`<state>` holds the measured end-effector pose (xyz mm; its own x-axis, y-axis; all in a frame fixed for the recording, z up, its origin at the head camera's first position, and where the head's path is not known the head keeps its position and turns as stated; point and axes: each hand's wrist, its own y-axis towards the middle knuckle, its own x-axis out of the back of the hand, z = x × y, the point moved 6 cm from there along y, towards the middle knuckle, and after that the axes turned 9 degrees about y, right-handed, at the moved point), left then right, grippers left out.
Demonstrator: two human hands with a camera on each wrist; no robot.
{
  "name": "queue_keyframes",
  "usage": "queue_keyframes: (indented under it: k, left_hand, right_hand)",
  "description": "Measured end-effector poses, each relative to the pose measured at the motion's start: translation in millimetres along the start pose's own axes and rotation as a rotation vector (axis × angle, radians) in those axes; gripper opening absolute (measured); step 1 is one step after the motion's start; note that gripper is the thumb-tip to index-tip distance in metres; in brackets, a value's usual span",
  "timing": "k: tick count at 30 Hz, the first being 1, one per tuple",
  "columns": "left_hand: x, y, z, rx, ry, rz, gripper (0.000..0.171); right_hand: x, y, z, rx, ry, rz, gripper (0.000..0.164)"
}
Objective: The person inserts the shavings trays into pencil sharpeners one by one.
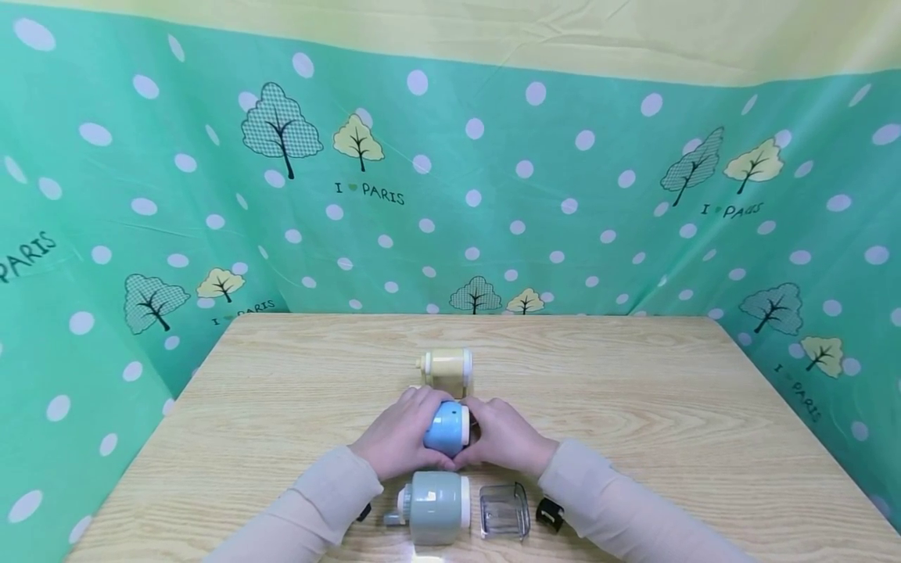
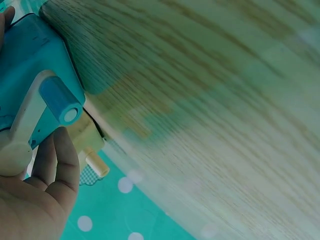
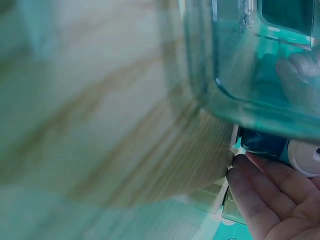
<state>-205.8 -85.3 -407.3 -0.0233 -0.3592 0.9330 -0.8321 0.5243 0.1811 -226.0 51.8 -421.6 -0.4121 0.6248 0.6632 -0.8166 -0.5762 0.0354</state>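
My left hand [image 1: 403, 428] grips a blue crank pencil sharpener [image 1: 445, 430] from its left side, thumb low and fingers over the top. In the left wrist view its pale crank arm [image 2: 29, 107] and blue knob [image 2: 57, 100] stick out by the palm. My right hand [image 1: 508, 438] holds the sharpener's white-rimmed end, thumb below and fingers behind; the right wrist view shows its fingers [image 3: 257, 192] along the body. Nearer me lies a grey-green crank sharpener [image 1: 435, 507], with a clear shavings drawer [image 1: 504, 512] to its right.
Just beyond the hands stands a yellow crank sharpener [image 1: 447, 367]. A small black object [image 1: 550, 514] sits beside the right sleeve. The wooden table [image 1: 633, 375] ends at a green dotted curtain [image 1: 493, 195] on the back and sides.
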Motion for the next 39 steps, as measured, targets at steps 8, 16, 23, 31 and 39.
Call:
queue_keyframes:
  k: [8,16,23,31,39]
  left_hand:
    - [1.2,-0.3,-1.5,-0.011,0.007,-0.013,0.079]
    - [0.6,-0.1,-0.5,-0.017,0.007,-0.021,0.081]
    - [-1.0,0.3,0.2,-0.012,0.0,-0.013,0.081]
    - [-1.6,-0.2,0.1,-0.009,-0.007,-0.007,0.081]
    - [-1.9,-0.1,0.4,0.002,-0.014,0.003,0.079]
  right_hand:
    - [-0.6,0.1,0.4,-0.006,-0.021,-0.003,0.072]
    - [-0.7,0.3,1.0,0.005,-0.059,-0.012,0.07]
    - [-1.0,0.1,2.2,0.01,-0.091,-0.02,0.071]
    - [-1.5,-0.1,3.5,0.004,-0.111,-0.026,0.074]
    - [-2.4,-0.3,2.8,-0.02,-0.105,-0.027,0.077]
